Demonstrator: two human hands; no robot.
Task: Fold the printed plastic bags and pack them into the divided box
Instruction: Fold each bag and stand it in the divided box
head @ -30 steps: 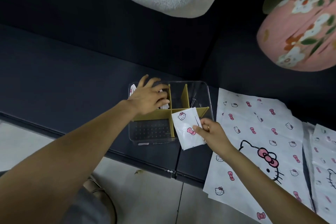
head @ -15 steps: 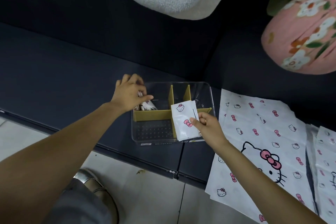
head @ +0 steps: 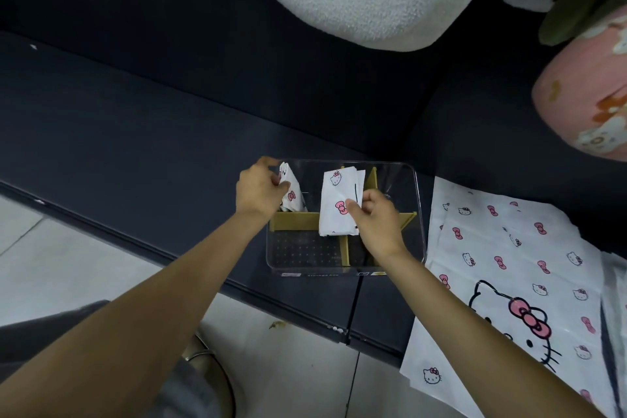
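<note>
Clear glossy plastic box (head: 420, 214) (matt tan dividers (head: 295, 221)).

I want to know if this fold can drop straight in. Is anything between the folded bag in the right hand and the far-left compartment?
Yes. Earlier folded bags already stand in that compartment, and the left hand grips them against the left wall of the box. The folded bag, pinched by the right hand, hovers over the divider.

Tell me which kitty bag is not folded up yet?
The big flat bag lying right of the clear box. The two small ones are folded: left hand and right hand each hold one.
</note>
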